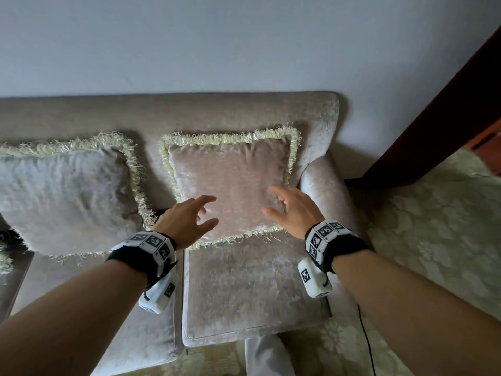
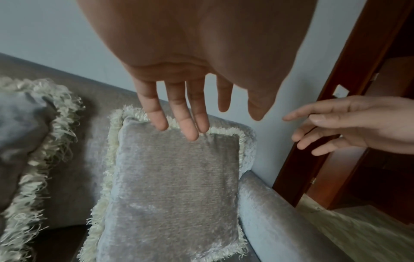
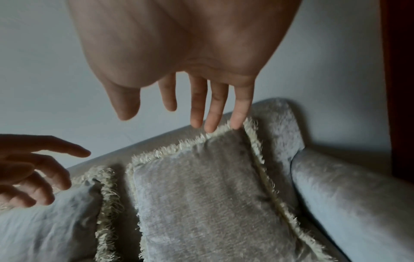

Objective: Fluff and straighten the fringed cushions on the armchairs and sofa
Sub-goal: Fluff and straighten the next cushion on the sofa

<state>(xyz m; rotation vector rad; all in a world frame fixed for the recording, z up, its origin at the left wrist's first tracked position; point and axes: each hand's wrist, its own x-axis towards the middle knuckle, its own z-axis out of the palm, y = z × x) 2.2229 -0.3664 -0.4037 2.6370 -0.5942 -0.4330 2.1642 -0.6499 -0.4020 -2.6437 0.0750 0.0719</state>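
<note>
A square velvet cushion (image 1: 230, 175) (image 2: 177, 191) (image 3: 206, 198) with a cream fringe leans upright against the sofa back (image 1: 189, 112), at the right end by the armrest (image 1: 322, 183). My left hand (image 1: 189, 221) (image 2: 190, 109) hovers in front of its lower left part, fingers spread and straight, holding nothing. My right hand (image 1: 290, 207) (image 3: 197, 106) hovers in front of its lower right part, fingers also loose and spread. Neither hand plainly touches the cushion. A second fringed cushion (image 1: 65, 196) (image 2: 27, 134) (image 3: 44, 226) leans to the left, more crumpled.
The sofa seat cushions (image 1: 249, 289) lie below my wrists. A pale wall (image 1: 244, 44) rises behind the sofa. A dark wooden door frame (image 1: 439, 123) (image 2: 336, 124) stands to the right, with patterned pale carpet (image 1: 439, 240) beside the armrest.
</note>
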